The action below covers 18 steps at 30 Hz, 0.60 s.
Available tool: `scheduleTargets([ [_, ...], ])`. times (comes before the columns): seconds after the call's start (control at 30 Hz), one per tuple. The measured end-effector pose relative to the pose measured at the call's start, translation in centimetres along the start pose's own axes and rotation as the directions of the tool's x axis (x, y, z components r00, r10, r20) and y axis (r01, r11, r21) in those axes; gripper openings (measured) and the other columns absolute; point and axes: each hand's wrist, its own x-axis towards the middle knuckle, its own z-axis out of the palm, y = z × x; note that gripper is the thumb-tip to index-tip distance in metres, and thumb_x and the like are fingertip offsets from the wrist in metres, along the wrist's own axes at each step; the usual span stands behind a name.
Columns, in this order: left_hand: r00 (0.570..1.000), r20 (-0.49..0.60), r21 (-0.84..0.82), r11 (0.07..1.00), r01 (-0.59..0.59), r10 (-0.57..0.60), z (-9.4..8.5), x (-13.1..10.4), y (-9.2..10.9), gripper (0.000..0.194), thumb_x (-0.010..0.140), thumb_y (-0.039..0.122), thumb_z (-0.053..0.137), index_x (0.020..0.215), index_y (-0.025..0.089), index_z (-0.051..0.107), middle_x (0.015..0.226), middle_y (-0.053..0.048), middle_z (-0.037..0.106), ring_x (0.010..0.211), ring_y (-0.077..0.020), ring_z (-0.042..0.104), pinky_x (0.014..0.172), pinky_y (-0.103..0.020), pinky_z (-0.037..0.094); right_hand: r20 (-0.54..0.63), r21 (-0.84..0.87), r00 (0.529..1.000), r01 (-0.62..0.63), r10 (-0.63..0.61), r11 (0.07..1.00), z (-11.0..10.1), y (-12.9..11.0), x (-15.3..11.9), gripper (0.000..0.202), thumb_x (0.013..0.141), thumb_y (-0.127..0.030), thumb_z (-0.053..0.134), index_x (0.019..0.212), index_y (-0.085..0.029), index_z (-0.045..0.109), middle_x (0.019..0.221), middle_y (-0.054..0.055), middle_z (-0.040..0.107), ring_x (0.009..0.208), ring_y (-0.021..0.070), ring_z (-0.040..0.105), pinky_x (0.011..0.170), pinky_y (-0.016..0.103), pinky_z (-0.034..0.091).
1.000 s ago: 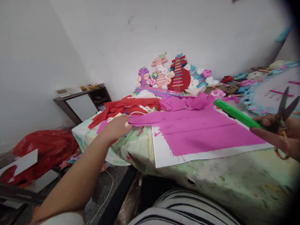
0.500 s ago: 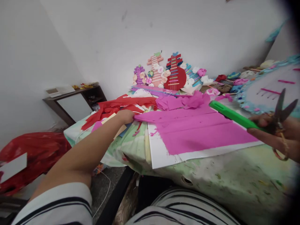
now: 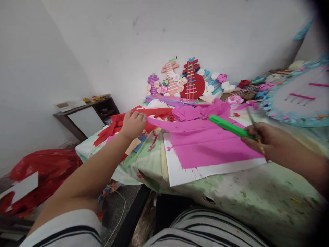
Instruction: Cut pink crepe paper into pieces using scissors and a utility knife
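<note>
My left hand [image 3: 133,124] is closed on the far left corner of a sheet of pink crepe paper [image 3: 210,145], pulling up a strip along its edge. The sheet lies over a white board [image 3: 177,173] on the table. In my right hand [image 3: 267,135] is a green utility knife [image 3: 228,127], its end pointing left above the right part of the paper. The same hand also holds a pair of scissors [image 3: 253,120], with the blades upward and seen nearly edge-on. Crumpled pink crepe paper [image 3: 190,113] lies just behind the sheet.
Red crepe paper [image 3: 110,125] is heaped on the table's left side. Decorated pipa-shaped crafts [image 3: 192,85] lean against the back wall. A round, blue-edged piece [image 3: 295,99] stands at the right. Left of the table is a low cabinet [image 3: 86,120] and a red bag [image 3: 48,168].
My right hand has come left with the knife and scissors, over the paper's right part. The left hand has shifted slightly left and up, with the pink edge still in it.
</note>
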Motion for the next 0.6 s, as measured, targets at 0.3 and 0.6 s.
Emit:
scheduleTargets([
  [0.3, 0.989, -0.143, -0.058, 0.998, 0.033, -0.041, 2.0, -3.2, -3.3, 0.036, 0.085, 0.021, 0.028, 0.114, 0.018, 0.05, 0.118, -0.011, 0.052, 0.111, -0.0231, 0.043, 0.096, -0.041, 0.022, 0.234, -0.1, 0.968, 0.117, -0.091, 0.988, 2.7, -1.6, 0.1, 0.011, 0.074, -0.028, 0.043, 0.068, -0.02, 0.039, 0.06, 0.001, 0.046, 0.052, 0.0123, 0.04, 0.047, 0.025, 0.03],
  [0.6, 0.969, 0.237, -0.109, 0.989, 0.102, -0.074, 1.9, -4.0, -1.8, 0.04, 0.082, 0.016, 0.033, 0.12, 0.013, 0.045, 0.128, -0.016, 0.041, 0.117, -0.034, 0.035, 0.093, -0.054, 0.024, 0.418, -0.043, 0.905, 0.109, -0.081, 0.993, 4.0, -1.4, -1.2, 0.012, 0.077, -0.03, 0.039, 0.073, -0.02, 0.041, 0.067, 0.004, 0.051, 0.056, 0.0141, 0.047, 0.049, 0.026, 0.036],
])
